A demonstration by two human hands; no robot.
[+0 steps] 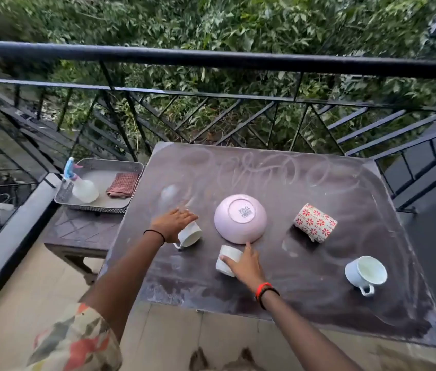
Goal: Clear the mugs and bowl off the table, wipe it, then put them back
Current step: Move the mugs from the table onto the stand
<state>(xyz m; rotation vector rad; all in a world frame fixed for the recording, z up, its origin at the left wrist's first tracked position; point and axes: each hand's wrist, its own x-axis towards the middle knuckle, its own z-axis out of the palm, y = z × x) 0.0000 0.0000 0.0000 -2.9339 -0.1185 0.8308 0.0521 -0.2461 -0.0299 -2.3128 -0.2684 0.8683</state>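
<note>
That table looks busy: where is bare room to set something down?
Bare: the far strip between bowl and railing, and the near edge. Crowded: around the bowl, with left hand on left mug, right hand gripping near mug.

Pink bowl [240, 219] upturned, floral mug [315, 222] sideways, three white mugs [366, 274]

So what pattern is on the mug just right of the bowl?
The patterned mug is white with red flowers, seen in the head view.
</note>
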